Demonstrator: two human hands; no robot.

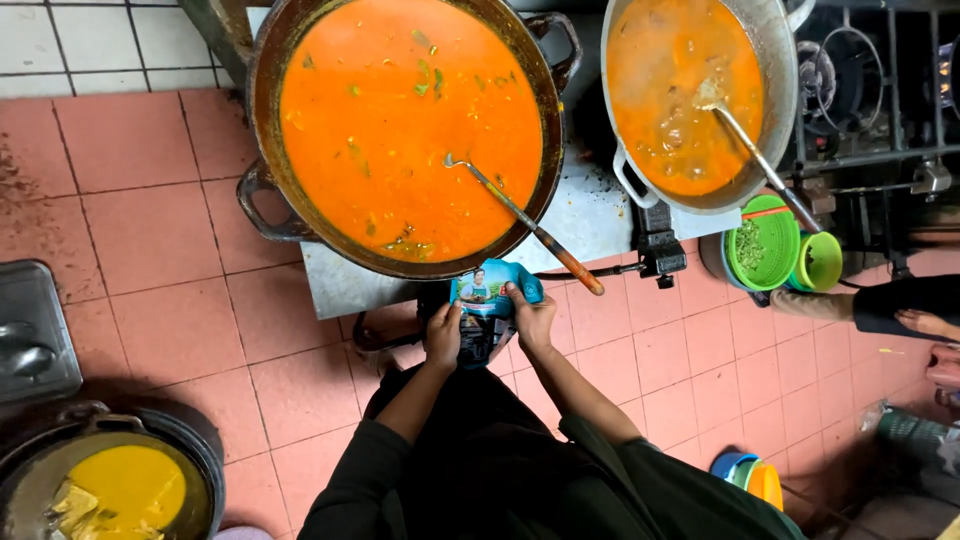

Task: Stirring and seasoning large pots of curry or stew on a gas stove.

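Observation:
Both hands hold a small blue packet [487,288] with a picture on it, just below the rim of a huge dark pot [262,110] of orange curry. My left hand [444,335] grips the packet's lower left side. My right hand [530,318] pinches its right edge near the top. A ladle [520,215] with a wooden handle rests in the curry, its handle sticking out over the rim close to my right hand.
A second metal pot [785,70] of orange stew with a ladle sits at the right, beside a gas burner [850,60]. Green strainers [765,243] lie below it. A pot of yellow sauce [110,490] stands at lower left. Another person's foot [925,322] shows at the right.

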